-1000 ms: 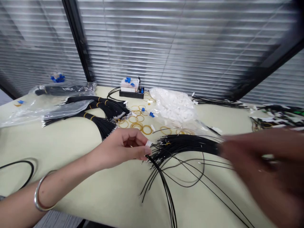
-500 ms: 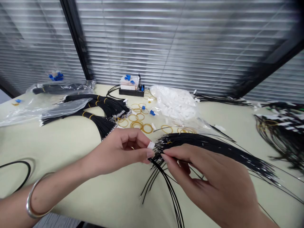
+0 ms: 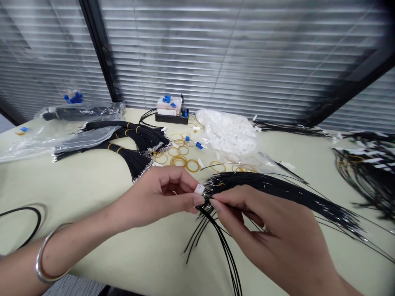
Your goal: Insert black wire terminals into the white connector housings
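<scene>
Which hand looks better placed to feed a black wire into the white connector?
Probably the right hand: it is pinched shut close beside the white connector and next to the bundle of black wires, while the left hand is taken up holding that connector.

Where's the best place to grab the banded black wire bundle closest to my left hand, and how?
Probably on the bundle around its two yellow bands, coming from the near side. The bands gather its wires tightly there, while the metal-tipped ends spread out to the right and a plastic bag lies along its far side.
</scene>
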The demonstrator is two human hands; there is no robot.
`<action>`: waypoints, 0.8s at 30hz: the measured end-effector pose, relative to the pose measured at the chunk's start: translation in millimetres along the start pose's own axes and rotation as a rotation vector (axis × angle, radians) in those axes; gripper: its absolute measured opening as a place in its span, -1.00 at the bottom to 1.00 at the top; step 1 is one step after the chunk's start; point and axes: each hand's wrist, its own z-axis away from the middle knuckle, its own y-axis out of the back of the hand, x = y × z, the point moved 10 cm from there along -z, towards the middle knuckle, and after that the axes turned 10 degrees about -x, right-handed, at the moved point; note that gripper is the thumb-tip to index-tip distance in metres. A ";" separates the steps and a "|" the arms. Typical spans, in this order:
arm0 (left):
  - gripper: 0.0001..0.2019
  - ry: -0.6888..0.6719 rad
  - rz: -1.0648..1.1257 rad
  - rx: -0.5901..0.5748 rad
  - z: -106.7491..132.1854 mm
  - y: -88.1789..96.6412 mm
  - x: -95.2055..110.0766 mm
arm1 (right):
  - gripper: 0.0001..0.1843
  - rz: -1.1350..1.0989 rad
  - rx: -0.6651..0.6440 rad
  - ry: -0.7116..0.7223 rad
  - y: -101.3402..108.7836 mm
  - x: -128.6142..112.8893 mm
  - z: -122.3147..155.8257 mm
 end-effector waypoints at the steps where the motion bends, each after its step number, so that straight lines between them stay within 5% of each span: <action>1: -0.87 0.006 -0.004 0.000 -0.3 0.1 -0.7 | -0.92 0.033 0.018 0.007 0.0 -1.3 1.0; 24: -0.88 -0.003 0.033 -0.011 -1.8 -1.2 -1.9 | -0.87 0.255 0.056 0.038 0.9 -10.0 5.5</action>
